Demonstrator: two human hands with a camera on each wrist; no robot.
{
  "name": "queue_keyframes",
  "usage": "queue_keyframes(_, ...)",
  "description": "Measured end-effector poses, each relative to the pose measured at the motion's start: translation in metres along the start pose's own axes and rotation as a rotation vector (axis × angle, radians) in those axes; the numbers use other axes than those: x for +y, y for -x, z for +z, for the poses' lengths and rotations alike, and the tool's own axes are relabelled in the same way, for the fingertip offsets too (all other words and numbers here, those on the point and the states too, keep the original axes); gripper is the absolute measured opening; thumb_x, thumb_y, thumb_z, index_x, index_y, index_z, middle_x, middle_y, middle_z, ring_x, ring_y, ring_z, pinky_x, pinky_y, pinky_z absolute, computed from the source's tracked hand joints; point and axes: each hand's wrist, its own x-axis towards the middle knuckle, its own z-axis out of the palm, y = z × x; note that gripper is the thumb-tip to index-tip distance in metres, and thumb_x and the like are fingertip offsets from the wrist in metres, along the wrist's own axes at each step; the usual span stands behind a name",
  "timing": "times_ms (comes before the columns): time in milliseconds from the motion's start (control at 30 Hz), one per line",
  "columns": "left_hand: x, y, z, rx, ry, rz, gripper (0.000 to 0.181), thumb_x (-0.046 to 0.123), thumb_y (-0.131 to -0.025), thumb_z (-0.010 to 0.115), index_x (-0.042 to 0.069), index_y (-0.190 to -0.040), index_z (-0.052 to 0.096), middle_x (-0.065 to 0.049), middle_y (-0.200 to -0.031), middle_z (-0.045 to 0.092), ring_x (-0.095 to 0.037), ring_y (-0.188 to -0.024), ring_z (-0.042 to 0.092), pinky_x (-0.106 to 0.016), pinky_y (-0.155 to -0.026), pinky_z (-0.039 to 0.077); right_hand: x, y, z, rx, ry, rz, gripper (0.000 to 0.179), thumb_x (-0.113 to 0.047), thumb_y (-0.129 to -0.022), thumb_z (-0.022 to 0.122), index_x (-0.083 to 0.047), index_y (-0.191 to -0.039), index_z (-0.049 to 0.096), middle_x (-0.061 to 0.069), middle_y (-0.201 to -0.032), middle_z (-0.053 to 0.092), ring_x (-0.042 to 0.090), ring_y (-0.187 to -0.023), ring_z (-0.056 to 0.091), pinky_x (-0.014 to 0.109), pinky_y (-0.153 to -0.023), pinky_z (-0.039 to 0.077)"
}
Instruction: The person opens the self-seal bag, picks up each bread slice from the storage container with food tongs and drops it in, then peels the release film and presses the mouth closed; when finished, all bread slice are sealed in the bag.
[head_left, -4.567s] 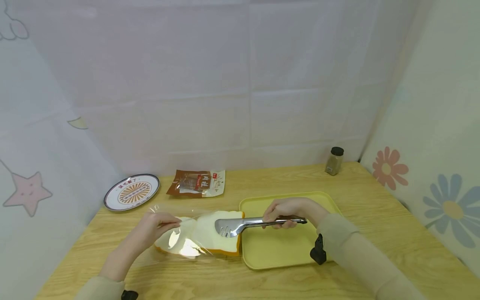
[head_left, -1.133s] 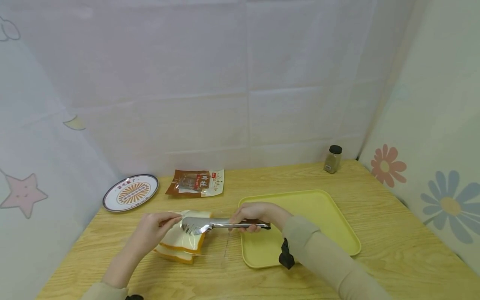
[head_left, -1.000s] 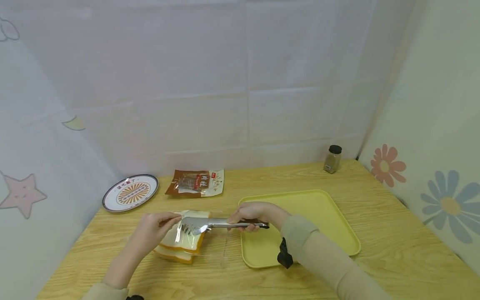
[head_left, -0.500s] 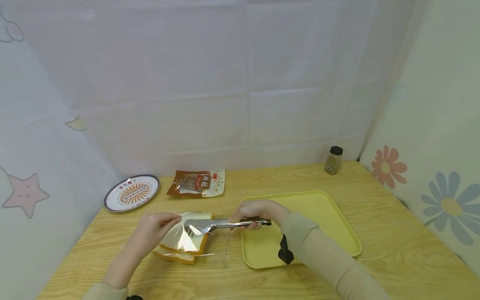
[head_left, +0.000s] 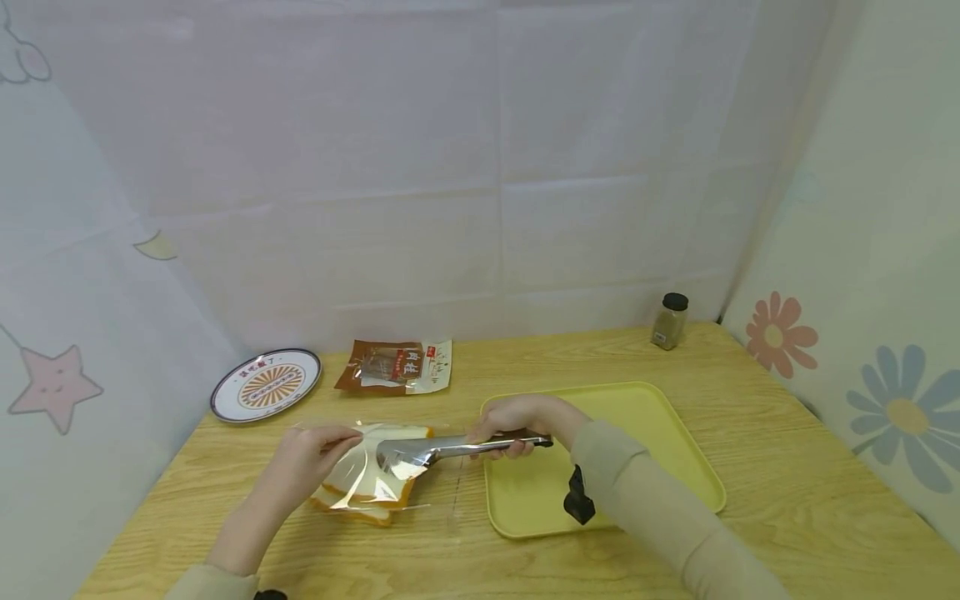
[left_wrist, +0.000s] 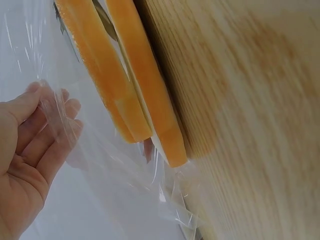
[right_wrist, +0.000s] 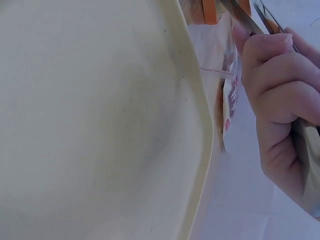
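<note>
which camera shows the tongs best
Head view: it shows the tongs nearly end to end, though the right hand covers part. Left wrist shows only metal slivers by the bread slices; right wrist crops the tongs at the top.

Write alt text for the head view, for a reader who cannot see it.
A person's left hand pinches clear plastic over two stacked bread slices while the right hand holds metal tongs at the slices. A yellow tray lies to the right; farther back are a plate, a packet and a jar.
</note>
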Motion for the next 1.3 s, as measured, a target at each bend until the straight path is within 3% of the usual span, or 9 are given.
queue_keyframes(200, 0.001, 0.001, 0.000, -0.030, -0.004, -0.038, 0.010, 0.003, -0.076, 0.075, 0.009, -0.085, 0.075, -0.003, -0.081, 0.074, -0.017, -0.070, 0.071, -0.021, -0.060, 0.058, 0.008, 0.007, -0.005, 0.017, -0.003, 0.021, 0.038, -0.028, -0.095, 0.054, 0.007, -0.108, 0.061, 0.000, -0.060, 0.047, 0.005, -0.037, 0.030, 0.017, -0.033, 0.026)
queue_keyframes(500, 0.000, 0.001, 0.001, 0.014, -0.028, -0.003, 0.012, 0.002, -0.073, 0.077, 0.008, -0.083, 0.075, -0.004, -0.077, 0.074, -0.014, -0.065, 0.069, -0.020, -0.058, 0.057, 0.019, 0.021, -0.010, 0.053, -0.011, 0.036, 0.036, -0.027, -0.094, 0.055, 0.004, -0.110, 0.063, 0.001, -0.061, 0.048, 0.006, -0.037, 0.030, 0.018, -0.032, 0.027)
queue_keyframes(800, 0.001, -0.001, 0.001, -0.024, 0.005, -0.070, 0.009, 0.002, -0.076, 0.075, 0.007, -0.084, 0.075, -0.005, -0.082, 0.074, -0.019, -0.070, 0.071, -0.021, -0.059, 0.058, 0.027, 0.034, -0.013, 0.082, -0.002, 0.032, 0.038, -0.029, -0.094, 0.056, 0.004, -0.109, 0.064, 0.001, -0.061, 0.049, 0.006, -0.037, 0.030, 0.018, -0.032, 0.027)
queue_keyframes(1300, -0.001, -0.001, 0.001, -0.040, 0.008, -0.073, 0.008, 0.005, -0.078, 0.074, 0.007, -0.085, 0.075, -0.005, -0.083, 0.074, -0.018, -0.071, 0.071, -0.021, -0.060, 0.058, 0.043, 0.065, -0.018, 0.150, 0.000, 0.015, 0.034, -0.027, -0.096, 0.052, 0.003, -0.108, 0.065, 0.001, -0.060, 0.049, 0.006, -0.036, 0.029, 0.018, -0.032, 0.028)
